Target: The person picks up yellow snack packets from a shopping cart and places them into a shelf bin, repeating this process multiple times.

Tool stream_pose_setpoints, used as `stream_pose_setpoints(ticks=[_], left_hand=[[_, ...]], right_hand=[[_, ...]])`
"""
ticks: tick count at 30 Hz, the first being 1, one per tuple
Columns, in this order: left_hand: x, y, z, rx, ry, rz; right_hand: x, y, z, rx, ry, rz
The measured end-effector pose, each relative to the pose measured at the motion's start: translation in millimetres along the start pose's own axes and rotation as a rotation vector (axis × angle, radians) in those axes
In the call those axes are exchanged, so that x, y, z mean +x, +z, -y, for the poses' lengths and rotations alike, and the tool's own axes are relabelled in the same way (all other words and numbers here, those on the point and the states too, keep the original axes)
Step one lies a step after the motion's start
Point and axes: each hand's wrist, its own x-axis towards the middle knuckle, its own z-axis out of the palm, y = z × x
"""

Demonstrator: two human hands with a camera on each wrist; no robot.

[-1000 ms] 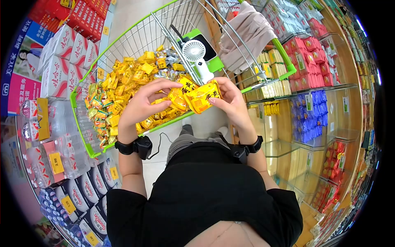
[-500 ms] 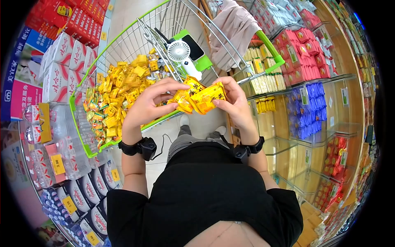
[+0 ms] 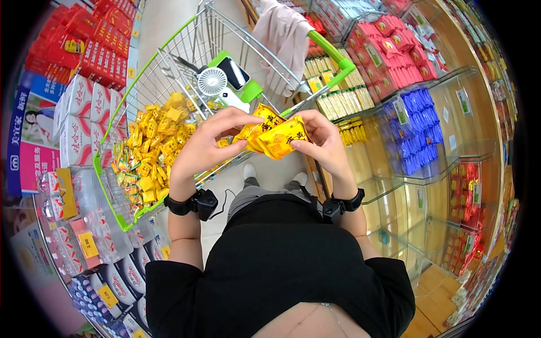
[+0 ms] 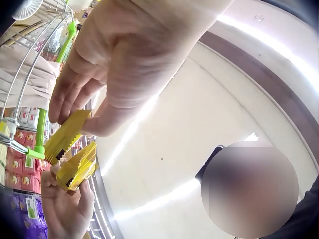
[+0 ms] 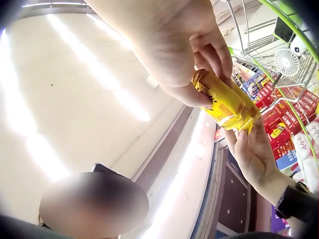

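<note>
Two yellow packets with dark lettering are held up in front of the body, overlapping each other. My left hand [image 3: 207,142] pinches the rear packet [image 3: 267,116] by its left side between thumb and fingers. The front packet [image 3: 283,139] is pinched at its right end by my right hand [image 3: 322,143]. In the left wrist view the two packets lie close together, the left hand's packet [image 4: 69,135] above the other packet [image 4: 79,168]. The right wrist view shows the front packet [image 5: 222,102] largely covering the rear one.
A green-rimmed cart [image 3: 107,186] holds many small yellow packets [image 3: 152,147], a white fan [image 3: 212,81] and a phone [image 3: 233,73]. A cloth [image 3: 282,39] hangs over it. Shelves of pink [image 3: 389,56] and blue packs [image 3: 413,129] stand right; white boxes [image 3: 76,141] stand left.
The cart, fan and cloth have shifted left in the head view, and the shelves on the right show differently. Both hands keep their grips, with the packets slightly turned.
</note>
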Motion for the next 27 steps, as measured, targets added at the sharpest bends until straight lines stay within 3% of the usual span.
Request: stream_pose_setpoints(ticks=[14, 17, 20, 24, 27], left_hand=[[67.2, 61.5, -15.7, 0.156, 0.072, 0.250], [79.1, 83.9, -17.5, 0.086, 0.131, 0.194], [92.1, 100.0, -27.9, 0.153, 0.175, 0.257], [106.0, 117.1, -34.1, 0.240, 0.146, 0.391], [112.2, 134.6, -33.4, 0.128, 0.086, 0.398]], right_hand=[[-49.3, -65.5, 23.4, -0.134, -0.075, -0.139], [-63.1, -79.3, 25.6, -0.159, -0.097, -0.193], [-77.0, -92.0, 28.6, -0.199, -0.108, -0.242], [-96.0, -106.1, 33.4, -0.253, -0.131, -0.314], [-111.5, -114.3, 34.0, -0.323, -0.162, -0.397]])
